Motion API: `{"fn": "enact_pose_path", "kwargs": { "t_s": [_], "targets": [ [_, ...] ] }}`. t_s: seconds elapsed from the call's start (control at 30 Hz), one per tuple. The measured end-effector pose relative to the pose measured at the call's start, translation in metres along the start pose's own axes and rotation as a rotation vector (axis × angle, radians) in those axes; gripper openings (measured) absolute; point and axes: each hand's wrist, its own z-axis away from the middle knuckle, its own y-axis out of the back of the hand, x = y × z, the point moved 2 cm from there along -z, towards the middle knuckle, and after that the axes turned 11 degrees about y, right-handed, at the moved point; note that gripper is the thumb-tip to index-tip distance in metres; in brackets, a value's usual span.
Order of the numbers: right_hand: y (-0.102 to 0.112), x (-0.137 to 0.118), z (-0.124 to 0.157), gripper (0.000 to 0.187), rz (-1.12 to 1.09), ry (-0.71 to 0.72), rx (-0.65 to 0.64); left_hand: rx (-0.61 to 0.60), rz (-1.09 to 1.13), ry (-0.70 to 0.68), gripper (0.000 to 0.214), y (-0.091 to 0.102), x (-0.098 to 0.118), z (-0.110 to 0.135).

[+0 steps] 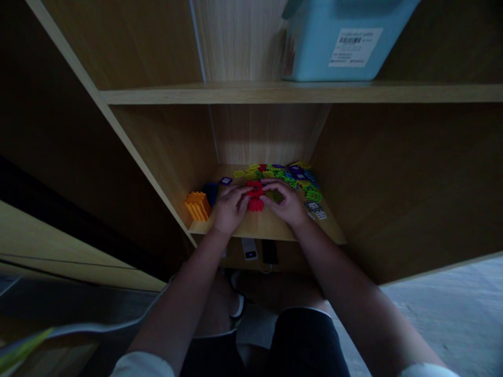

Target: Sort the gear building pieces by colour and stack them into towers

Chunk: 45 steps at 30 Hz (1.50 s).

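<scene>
On the lower wooden shelf (267, 225), my left hand (230, 207) and my right hand (286, 201) meet around a red stack of interlocking plastic pieces (255, 195). Both hands have their fingers curled and pinched on it, the left from the left side and the right from the right. Just behind the hands lies a pile of loose yellow, green, purple and blue pieces (288, 178). An orange built block (197, 205) stands at the shelf's left front corner, with a dark blue piece (211, 191) behind it.
A light blue plastic bin (338, 42) with a white label sits on the upper shelf (298, 93). Wooden side panels close the compartment left and right. Below the shelf lie a small white device (250, 248) and a black one (269, 252). Grey floor shows at the right.
</scene>
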Motion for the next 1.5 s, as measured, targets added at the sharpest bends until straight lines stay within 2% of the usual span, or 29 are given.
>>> {"fn": "enact_pose_path", "kwargs": {
  "t_s": [0.27,0.43,0.57,0.8,0.97,1.5],
  "targets": [
    [-0.002,0.007,0.002,0.026,-0.116,-0.104,0.053,-0.055,0.064,0.046,0.025,-0.003,0.0,-0.001],
    [0.001,0.023,0.007,0.029,-0.117,-0.187,0.068,-0.099,0.203,0.126,0.044,-0.006,-0.002,-0.001],
    [0.004,0.031,0.011,0.026,-0.1,-0.196,0.052,-0.137,0.209,0.169,0.055,-0.006,-0.007,-0.002],
    [0.002,0.031,0.012,0.028,-0.114,-0.188,-0.059,-0.275,0.326,0.209,0.081,-0.019,-0.023,-0.004],
    [0.002,0.03,0.011,0.029,-0.121,-0.19,-0.058,-0.32,0.373,0.232,0.079,-0.024,-0.029,-0.002],
    [0.0,0.028,0.011,0.033,-0.098,-0.205,-0.081,-0.28,0.267,0.214,0.072,-0.022,-0.03,0.0]
  ]
}}
